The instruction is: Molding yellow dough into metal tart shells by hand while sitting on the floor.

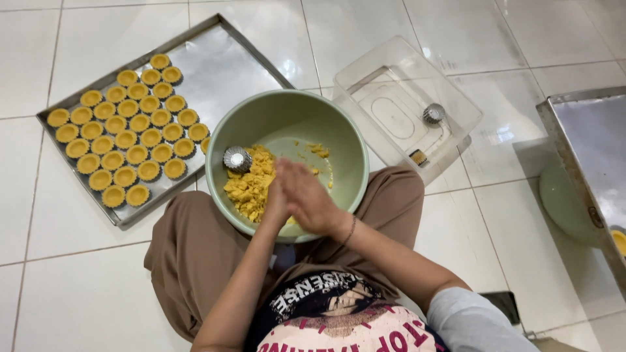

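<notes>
A pale green bowl rests on my lap and holds crumbly yellow dough and one small fluted metal tart mould. Over the bowl's near rim my left hand and my right hand are pressed together, palm against palm. The right hand lies on top and hides most of the left. Whatever lies between the palms is hidden.
A metal baking tray on the tiled floor at the left carries several rows of dough-lined tart shells. A clear plastic tub behind the bowl holds another fluted mould. A second metal tray lies at the right.
</notes>
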